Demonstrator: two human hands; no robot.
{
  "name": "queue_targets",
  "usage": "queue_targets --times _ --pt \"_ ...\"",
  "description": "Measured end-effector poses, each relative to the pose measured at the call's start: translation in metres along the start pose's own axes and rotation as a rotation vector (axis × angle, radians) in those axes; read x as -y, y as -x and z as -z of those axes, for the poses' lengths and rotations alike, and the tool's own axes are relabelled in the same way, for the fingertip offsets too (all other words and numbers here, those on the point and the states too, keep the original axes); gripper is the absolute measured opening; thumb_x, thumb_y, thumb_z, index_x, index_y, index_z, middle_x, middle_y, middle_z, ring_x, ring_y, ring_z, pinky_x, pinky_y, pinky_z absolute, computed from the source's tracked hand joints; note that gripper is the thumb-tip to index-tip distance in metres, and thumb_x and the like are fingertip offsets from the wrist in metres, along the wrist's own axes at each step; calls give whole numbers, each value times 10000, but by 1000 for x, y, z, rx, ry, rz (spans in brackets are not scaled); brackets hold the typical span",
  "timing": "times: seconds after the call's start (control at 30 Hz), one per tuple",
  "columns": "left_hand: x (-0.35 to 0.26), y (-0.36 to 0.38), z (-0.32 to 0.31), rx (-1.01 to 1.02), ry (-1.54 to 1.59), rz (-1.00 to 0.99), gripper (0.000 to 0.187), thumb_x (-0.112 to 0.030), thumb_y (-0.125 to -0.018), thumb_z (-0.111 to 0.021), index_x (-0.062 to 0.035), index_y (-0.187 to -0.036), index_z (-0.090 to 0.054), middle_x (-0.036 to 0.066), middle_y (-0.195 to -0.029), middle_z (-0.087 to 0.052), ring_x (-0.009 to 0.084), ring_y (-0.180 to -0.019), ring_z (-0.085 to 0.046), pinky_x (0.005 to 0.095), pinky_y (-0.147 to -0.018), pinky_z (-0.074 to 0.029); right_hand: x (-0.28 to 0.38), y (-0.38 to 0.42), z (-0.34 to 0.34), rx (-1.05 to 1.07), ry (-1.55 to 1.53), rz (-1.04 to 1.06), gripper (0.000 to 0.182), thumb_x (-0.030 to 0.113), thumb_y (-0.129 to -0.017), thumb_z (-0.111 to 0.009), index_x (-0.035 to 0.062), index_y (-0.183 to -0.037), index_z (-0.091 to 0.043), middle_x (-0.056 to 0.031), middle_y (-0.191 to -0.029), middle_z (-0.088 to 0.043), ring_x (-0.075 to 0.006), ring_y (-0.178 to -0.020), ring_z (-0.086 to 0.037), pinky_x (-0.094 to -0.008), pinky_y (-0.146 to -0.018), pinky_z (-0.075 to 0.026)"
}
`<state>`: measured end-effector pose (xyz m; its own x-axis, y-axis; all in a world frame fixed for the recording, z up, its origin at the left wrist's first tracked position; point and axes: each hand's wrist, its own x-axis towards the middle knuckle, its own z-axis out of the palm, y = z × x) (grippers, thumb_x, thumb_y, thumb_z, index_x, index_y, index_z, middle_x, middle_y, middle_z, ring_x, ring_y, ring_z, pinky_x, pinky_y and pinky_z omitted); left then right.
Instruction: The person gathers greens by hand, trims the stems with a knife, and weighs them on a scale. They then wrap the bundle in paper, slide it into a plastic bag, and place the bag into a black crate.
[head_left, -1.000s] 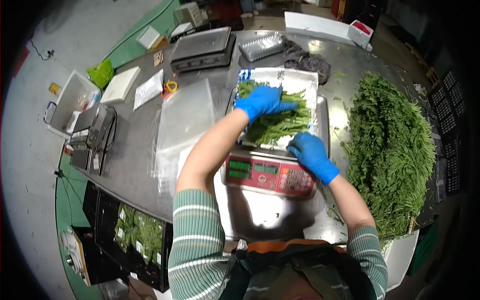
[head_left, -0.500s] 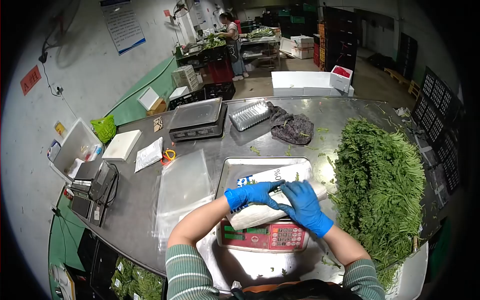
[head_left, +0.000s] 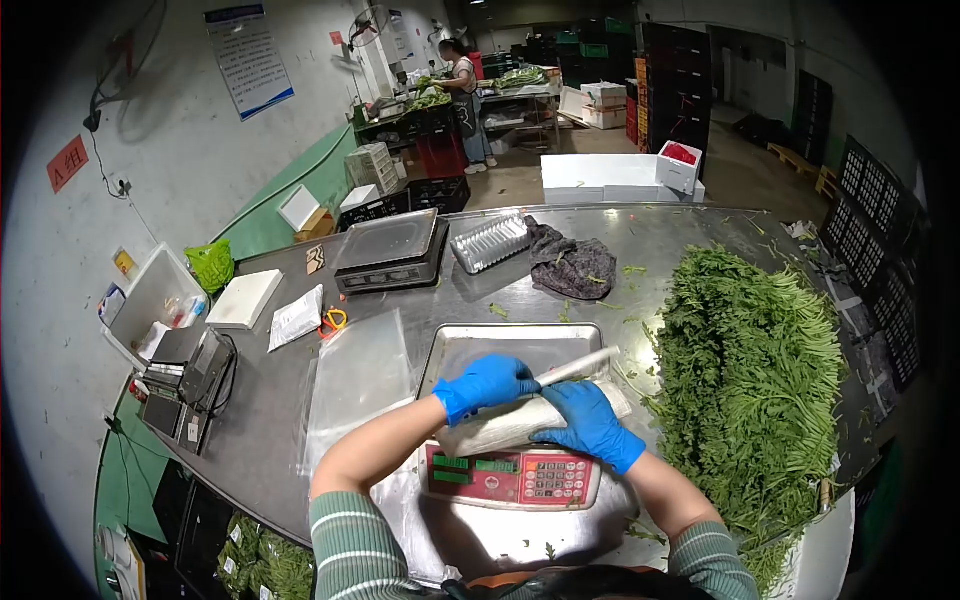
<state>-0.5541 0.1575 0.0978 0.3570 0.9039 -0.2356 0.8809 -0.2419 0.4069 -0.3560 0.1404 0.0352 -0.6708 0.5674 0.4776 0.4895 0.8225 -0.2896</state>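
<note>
A white wrapped bundle (head_left: 490, 428) lies slantwise over the front of the metal weighing tray (head_left: 520, 332); what is inside it is hidden. My left hand (head_left: 490, 383), in a blue glove, pinches the upper, rolled edge of its white wrapping. Over the bundle's right part, my right hand (head_left: 588, 422), gloved in blue too, is closed with the thumb along the near side. Just below is the scale's red keypad panel (head_left: 508, 477), its green displays lit. Right of my hands is a large heap of leafy greens (head_left: 750, 370).
Clear plastic bags (head_left: 365, 370) lie left of the tray, near orange scissors (head_left: 332, 322) and a white packet (head_left: 296, 318). Behind stand a second scale (head_left: 388, 250), a clear plastic tray (head_left: 490, 244) and a dark crumpled cloth (head_left: 572, 265). A person (head_left: 464, 100) stands at a far table.
The bundle's printed face has turned out of sight, and plain white wrapping now shows with a rolled edge. My left hand has shifted up onto that edge. The view has tilted slightly.
</note>
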Motion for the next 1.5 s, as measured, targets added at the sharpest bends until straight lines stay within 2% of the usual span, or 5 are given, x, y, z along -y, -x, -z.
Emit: queue_targets --times 0.47,0.67,0.83,1.07,1.5 --pt "-27 106 -42 -480 -244 -249 527 -263 -642 -688 -97 -1086 -459 108 -887 -511 287 -812 -544 386 -642 -463 63 -9 68 -405 113 45 276 156 -700 -645 67 -956 -596 -101 -880 -578 -289 -859 -532 -448 -879 -349" --pt "38 227 -40 -604 31 193 688 -282 -664 -679 -220 -1282 -382 129 -874 -503 294 -757 -538 381 -650 -450 82 -50 21 -447 -192 4 157 63 -763 -599 64 -918 -627 -101 -873 -611 -249 -788 -574 -312 -695 -443" --pt "137 355 -42 -1100 469 599 681 -187 -652 -719 -91 -1257 -422 123 -1022 -549 218 -894 -562 322 -764 -459 156 -126 -88 5 -662 -208 166 146 -765 -596 43 -888 -639 -130 -840 -623 -263 -749 -601 -308 -678 -463" --pt "196 481 -68 -1290 831 657 654 56 -651 -682 -41 -1243 -424 101 -1164 -509 184 -997 -524 317 -839 -469 257 -136 -262 793 -223 11 383 400 -626 -663 76 -824 -618 -130 -842 -605 -302 -801 -582 -370 -694 -453" --pt "189 503 -104 -1194 925 672 652 7 -630 -722 -44 -1220 -451 106 -1154 -521 182 -1021 -513 315 -881 -432 273 -72 -253 635 -298 -74 227 276 -650 -680 73 -695 -589 -102 -772 -588 -281 -738 -569 -371 -668 -449"
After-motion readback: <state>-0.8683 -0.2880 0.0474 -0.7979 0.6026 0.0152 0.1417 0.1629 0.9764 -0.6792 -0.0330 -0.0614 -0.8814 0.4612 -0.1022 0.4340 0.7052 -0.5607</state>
